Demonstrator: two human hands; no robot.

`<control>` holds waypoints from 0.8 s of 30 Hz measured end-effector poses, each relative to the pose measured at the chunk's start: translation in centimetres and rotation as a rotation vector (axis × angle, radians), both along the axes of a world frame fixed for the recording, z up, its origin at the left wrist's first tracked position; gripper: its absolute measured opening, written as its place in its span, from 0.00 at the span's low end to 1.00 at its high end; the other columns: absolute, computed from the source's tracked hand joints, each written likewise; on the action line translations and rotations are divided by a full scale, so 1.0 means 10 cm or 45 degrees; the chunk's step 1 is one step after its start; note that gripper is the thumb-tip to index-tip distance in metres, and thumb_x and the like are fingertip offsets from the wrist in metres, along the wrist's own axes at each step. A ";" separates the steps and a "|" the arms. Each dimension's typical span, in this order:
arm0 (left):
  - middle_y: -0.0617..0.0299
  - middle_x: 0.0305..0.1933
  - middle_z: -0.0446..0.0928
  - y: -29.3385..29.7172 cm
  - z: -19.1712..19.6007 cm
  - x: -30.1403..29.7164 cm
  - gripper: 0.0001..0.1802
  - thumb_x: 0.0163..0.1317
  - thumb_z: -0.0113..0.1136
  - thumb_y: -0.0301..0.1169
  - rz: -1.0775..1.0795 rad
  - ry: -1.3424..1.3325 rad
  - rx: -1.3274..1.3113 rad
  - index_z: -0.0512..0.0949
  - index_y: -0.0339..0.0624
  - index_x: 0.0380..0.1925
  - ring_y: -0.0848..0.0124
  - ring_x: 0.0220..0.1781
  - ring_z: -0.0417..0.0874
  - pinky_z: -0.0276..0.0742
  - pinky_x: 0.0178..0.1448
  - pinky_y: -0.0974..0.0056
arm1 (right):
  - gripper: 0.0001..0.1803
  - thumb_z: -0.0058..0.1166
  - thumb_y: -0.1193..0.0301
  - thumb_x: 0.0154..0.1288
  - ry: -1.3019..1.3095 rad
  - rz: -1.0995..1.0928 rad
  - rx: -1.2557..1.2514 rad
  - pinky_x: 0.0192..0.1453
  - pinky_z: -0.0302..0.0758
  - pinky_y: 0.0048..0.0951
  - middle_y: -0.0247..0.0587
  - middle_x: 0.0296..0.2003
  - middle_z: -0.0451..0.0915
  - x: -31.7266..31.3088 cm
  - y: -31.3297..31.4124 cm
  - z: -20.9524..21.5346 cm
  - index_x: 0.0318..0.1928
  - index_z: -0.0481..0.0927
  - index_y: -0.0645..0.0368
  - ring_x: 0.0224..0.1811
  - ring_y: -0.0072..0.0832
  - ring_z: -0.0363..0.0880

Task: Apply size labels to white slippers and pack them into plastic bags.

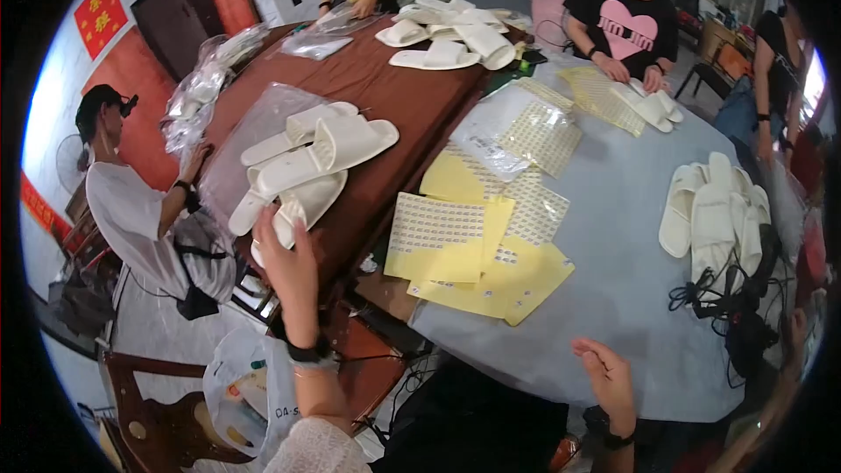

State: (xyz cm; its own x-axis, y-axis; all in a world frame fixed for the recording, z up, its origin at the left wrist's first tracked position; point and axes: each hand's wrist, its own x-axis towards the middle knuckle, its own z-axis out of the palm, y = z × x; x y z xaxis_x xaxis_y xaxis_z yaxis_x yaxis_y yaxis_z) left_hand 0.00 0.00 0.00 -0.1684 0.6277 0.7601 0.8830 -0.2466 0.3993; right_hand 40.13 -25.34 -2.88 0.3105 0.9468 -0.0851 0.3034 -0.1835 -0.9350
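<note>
My left hand (289,258) reaches over the brown table's near edge, its thumb and fingers around the near part of a white slipper (326,197). That slipper lies at the near side of a small pile with other white open-toed slippers (357,142), partly on a clear plastic bag (229,166). My right hand (606,377) is above the near edge of the grey table, holding nothing, its fingers stretched out. Ahead of it lie overlapping yellow sticker sheets (435,236) with rows of small printed labels. A clear plastic sleeve (486,140) covers some sheets.
More white slippers (451,54) are heaped at the far end of the brown table (385,92). Another stack of slippers (714,210) and black cables (731,298) sit right on the grey table (631,271). Several people work around the tables. A plastic bag (241,385) hangs by a wooden chair (158,403).
</note>
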 end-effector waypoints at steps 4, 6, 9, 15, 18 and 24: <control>0.41 0.53 0.71 0.51 0.60 -0.30 0.24 0.59 0.57 0.34 -0.045 0.192 -0.229 0.69 0.31 0.52 0.47 0.58 0.69 0.65 0.60 0.55 | 0.12 0.49 0.71 0.67 0.061 0.004 -0.013 0.46 0.74 0.23 0.43 0.40 0.82 -0.15 0.04 -0.04 0.47 0.78 0.62 0.41 0.26 0.81; 0.41 0.52 0.73 0.92 0.68 -0.35 0.27 0.55 0.60 0.41 -0.238 0.341 -0.446 0.72 0.30 0.49 0.49 0.56 0.72 0.67 0.58 0.56 | 0.12 0.49 0.71 0.67 0.034 0.022 -0.052 0.45 0.74 0.23 0.44 0.40 0.82 -0.13 0.06 0.03 0.47 0.78 0.63 0.41 0.26 0.81; 0.43 0.44 0.79 2.03 0.60 -0.88 0.31 0.45 0.66 0.49 -0.304 0.540 -0.954 0.79 0.28 0.38 0.51 0.47 0.79 0.72 0.51 0.58 | 0.12 0.49 0.70 0.67 -0.069 0.140 -0.013 0.46 0.74 0.24 0.44 0.40 0.82 -0.27 0.17 0.21 0.47 0.78 0.63 0.43 0.26 0.81; 0.57 0.31 0.81 2.84 0.21 -0.55 0.16 0.48 0.64 0.39 -0.455 0.529 -1.186 0.80 0.40 0.33 0.61 0.32 0.81 0.76 0.37 0.60 | 0.13 0.47 0.72 0.67 -0.039 0.018 -0.125 0.50 0.73 0.26 0.42 0.42 0.81 -0.26 -0.01 0.35 0.48 0.77 0.64 0.44 0.26 0.79; 0.52 0.30 0.81 3.05 0.11 -0.83 0.10 0.46 0.58 0.29 -0.098 0.629 -0.878 0.81 0.37 0.29 0.59 0.31 0.82 0.77 0.35 0.60 | 0.13 0.47 0.71 0.67 0.107 -0.061 -0.087 0.51 0.73 0.26 0.43 0.42 0.81 -0.15 -0.27 0.18 0.48 0.77 0.64 0.45 0.27 0.79; 0.38 0.34 0.78 2.79 0.39 -0.41 0.14 0.48 0.50 0.27 -0.326 0.272 -0.295 0.80 0.35 0.34 0.47 0.38 0.81 0.74 0.42 0.54 | 0.15 0.46 0.64 0.68 0.057 -0.139 -0.217 0.49 0.73 0.29 0.42 0.44 0.81 -0.04 -0.52 0.14 0.49 0.78 0.59 0.47 0.32 0.79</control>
